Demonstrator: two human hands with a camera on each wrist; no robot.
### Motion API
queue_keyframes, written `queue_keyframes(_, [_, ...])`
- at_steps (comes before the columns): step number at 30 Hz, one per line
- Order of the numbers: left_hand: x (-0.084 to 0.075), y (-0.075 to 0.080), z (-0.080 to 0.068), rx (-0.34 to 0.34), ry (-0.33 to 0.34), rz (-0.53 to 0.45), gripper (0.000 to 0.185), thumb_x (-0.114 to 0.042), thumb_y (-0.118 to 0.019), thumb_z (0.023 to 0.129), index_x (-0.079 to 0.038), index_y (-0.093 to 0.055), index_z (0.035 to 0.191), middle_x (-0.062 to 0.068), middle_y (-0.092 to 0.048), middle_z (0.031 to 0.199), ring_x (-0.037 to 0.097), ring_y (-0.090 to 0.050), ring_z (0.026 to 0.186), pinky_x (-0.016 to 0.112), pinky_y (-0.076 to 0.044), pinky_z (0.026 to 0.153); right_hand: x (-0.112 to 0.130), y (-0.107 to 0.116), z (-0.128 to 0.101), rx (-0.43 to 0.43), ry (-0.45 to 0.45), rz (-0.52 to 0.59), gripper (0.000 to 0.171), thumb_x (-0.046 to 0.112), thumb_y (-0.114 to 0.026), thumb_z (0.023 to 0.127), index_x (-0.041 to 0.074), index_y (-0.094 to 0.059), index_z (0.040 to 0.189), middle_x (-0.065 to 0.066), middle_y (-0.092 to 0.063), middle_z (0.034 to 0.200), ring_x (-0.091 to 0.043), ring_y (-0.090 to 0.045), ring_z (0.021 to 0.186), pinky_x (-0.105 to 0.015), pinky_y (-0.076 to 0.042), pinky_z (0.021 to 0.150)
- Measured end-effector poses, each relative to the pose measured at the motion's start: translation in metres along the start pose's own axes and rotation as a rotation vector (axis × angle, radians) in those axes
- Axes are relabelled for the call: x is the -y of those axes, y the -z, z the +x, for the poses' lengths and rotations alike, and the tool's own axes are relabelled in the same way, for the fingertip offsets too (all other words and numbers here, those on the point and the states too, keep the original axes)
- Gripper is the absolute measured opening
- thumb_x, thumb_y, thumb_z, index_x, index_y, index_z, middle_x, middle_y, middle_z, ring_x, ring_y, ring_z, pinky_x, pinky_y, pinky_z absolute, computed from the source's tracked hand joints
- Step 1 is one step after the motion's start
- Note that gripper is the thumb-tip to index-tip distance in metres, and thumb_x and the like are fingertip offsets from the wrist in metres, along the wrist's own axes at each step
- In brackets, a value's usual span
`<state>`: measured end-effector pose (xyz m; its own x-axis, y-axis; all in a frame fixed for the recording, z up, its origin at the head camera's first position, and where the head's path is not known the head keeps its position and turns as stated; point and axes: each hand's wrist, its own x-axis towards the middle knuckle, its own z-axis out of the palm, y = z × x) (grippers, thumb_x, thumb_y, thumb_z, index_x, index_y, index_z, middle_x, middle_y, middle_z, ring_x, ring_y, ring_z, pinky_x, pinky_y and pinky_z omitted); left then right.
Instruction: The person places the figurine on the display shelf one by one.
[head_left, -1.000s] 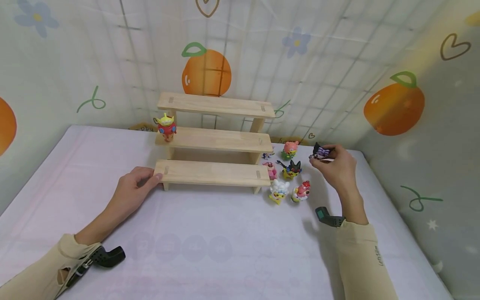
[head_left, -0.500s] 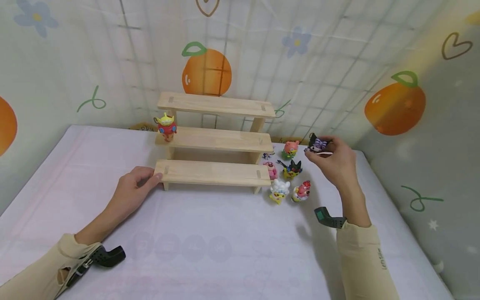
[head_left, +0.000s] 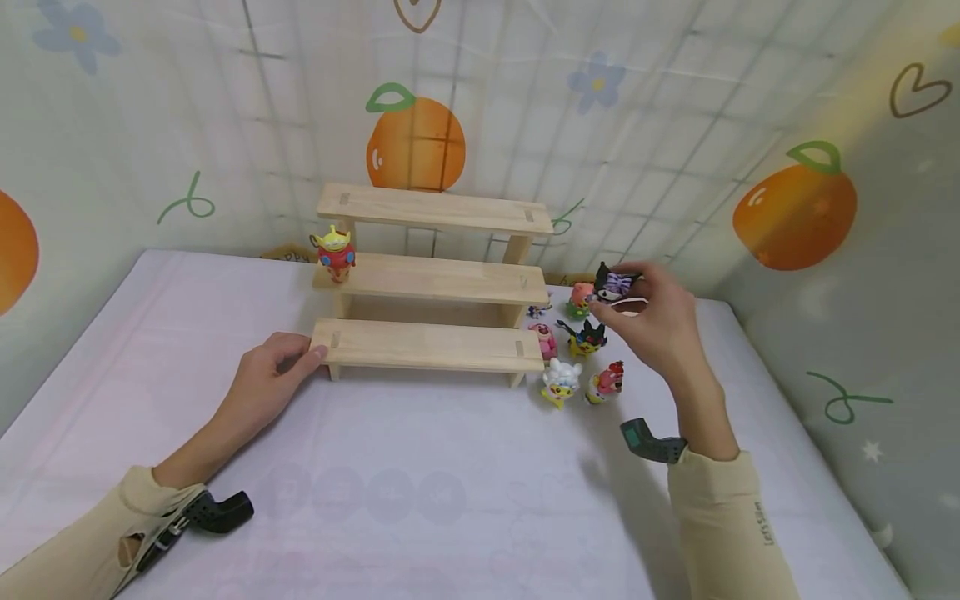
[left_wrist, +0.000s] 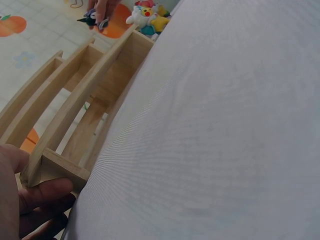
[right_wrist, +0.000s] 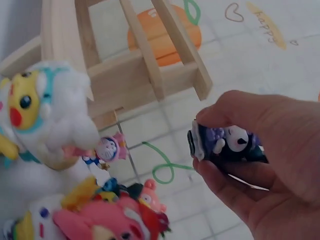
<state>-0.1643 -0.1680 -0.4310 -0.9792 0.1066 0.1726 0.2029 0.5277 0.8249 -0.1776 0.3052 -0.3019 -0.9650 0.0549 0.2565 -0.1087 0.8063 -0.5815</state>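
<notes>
My right hand (head_left: 662, 321) pinches a small black-and-purple figurine (head_left: 614, 284) between thumb and fingers, held above the table at the right. In the right wrist view the figurine (right_wrist: 234, 141) lies sideways, partly hidden by the fingers. A three-tier wooden display shelf (head_left: 431, 345) stands in the middle. My left hand (head_left: 262, 377) grips the left end of its lowest board, thumb on top; the left wrist view shows the fingers (left_wrist: 47, 194) beneath. A red-and-blue figurine with a yellow-green head (head_left: 336, 255) stands at the left end of the middle tier.
Right of the shelf several figurines stand close together, among them a white-and-yellow one (head_left: 561, 382), a pink-and-red one (head_left: 605, 383) and a black-eared yellow one (head_left: 585, 339). A patterned curtain (head_left: 480, 108) hangs behind the white-covered table (head_left: 420, 517).
My right hand has lifted the black-and-purple figurine and carried it left, so it now partly overlaps the pink figurine at the back. The left hand and the shelf stay where they were.
</notes>
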Motion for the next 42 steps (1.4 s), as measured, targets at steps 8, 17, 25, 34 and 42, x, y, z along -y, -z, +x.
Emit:
queue_keyframes(8, [0.001, -0.002, 0.000, -0.020, -0.039, -0.007, 0.029, -0.035, -0.067, 0.105, -0.009, -0.079, 0.105, 0.012, -0.071, 0.121, 0.027, -0.061, 0.121, 0.047, -0.042, 0.105, 0.010, -0.018, 0.000, -0.048, 0.111, -0.001, 0.055, 0.017, -0.081, 0.092, 0.004, -0.056, 0.139, -0.021, -0.077, 0.109, -0.037, -0.077, 0.099, -0.030, -0.061, 0.080])
queue_keyframes(17, [0.001, -0.001, -0.001, -0.024, -0.042, -0.009, 0.028, -0.034, -0.067, 0.105, -0.009, -0.079, 0.106, 0.013, -0.071, 0.120, 0.027, -0.060, 0.121, 0.048, -0.042, 0.106, 0.020, -0.032, 0.000, -0.094, 0.129, 0.045, 0.065, 0.017, -0.080, 0.093, 0.004, -0.046, 0.147, -0.023, -0.076, 0.106, -0.040, -0.075, 0.099, -0.053, -0.060, 0.090])
queue_keyframes(25, [0.001, -0.001, 0.000, -0.028, -0.042, -0.012, 0.029, -0.034, -0.067, 0.105, -0.008, -0.079, 0.106, 0.013, -0.071, 0.120, 0.027, -0.060, 0.121, 0.047, -0.042, 0.105, 0.026, -0.050, 0.002, -0.144, 0.173, 0.088, 0.061, 0.016, -0.081, 0.094, 0.009, -0.048, 0.145, -0.019, -0.076, 0.108, -0.038, -0.075, 0.099, -0.052, -0.058, 0.086])
queue_keyframes(34, [0.000, 0.000, -0.001, -0.024, -0.032, -0.012, 0.029, -0.034, -0.067, 0.105, -0.008, -0.079, 0.105, 0.014, -0.070, 0.120, 0.028, -0.060, 0.120, 0.050, -0.042, 0.106, 0.033, -0.065, 0.000, -0.158, 0.198, 0.098, 0.072, 0.016, -0.081, 0.095, 0.015, -0.040, 0.154, -0.019, -0.076, 0.110, -0.039, -0.075, 0.100, -0.054, -0.059, 0.090])
queue_keyframes(42, [0.000, -0.001, 0.000, -0.018, -0.023, -0.013, 0.029, -0.034, -0.067, 0.105, -0.007, -0.079, 0.106, 0.014, -0.070, 0.120, 0.029, -0.060, 0.121, 0.050, -0.042, 0.107, 0.034, -0.067, -0.002, -0.176, 0.098, 0.162, 0.069, 0.019, -0.084, 0.092, 0.007, -0.046, 0.148, -0.021, -0.077, 0.116, -0.040, -0.076, 0.101, -0.052, -0.059, 0.093])
